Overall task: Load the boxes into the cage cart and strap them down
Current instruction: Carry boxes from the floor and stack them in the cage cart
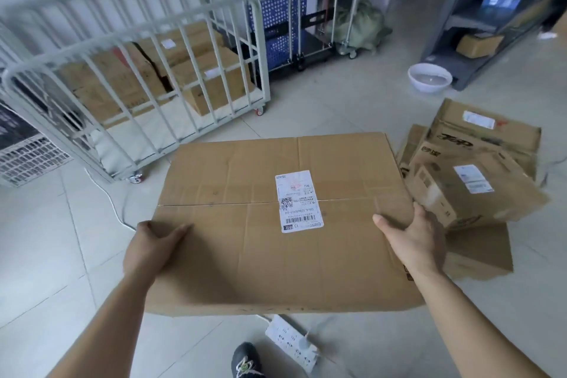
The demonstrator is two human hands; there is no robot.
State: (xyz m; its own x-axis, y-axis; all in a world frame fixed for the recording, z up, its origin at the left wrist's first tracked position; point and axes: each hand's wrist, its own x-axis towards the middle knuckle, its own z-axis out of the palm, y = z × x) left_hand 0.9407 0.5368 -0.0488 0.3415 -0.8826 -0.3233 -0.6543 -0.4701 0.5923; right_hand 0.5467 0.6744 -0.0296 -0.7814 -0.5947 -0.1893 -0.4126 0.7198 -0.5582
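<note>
Status: loading partway done, strapping not started as far as we can see.

- White metal cage cart [263, 55] already holds several brown cardboard boxes [211, 83], stacked against its far side. The near part of the cart floor looks free, so there's room.
- We have the large flat brown cardboard box [285, 224] with the white shipping label in both hands. It sits in front of the cart, off its near-right corner, not touching it. It looks lifted clear of the floor, judging by the white power strip [288, 337] partly under its near edge.
- Left hand [153, 250]: clamped on the box's left edge, thumb flat on top, fingers hidden underneath.
- Right hand [411, 239]: same on the right edge, thumb on top, fingers curled round the side.
- To the right of the cart, beyond the held box, a loose pile of brown printed cartons [460, 181] lies on the floor, some leaning on each other. Those are left to load.
- No strap visible over the load in the cart. Can't tell whether one is lying in there; the bars are blurred.

Left to do: carry this box over the cart's rail, set it in, move the floor pile, then strap.

Watch: the power strip and its cable run along the floor between us and the cart, a trip risk.
</note>
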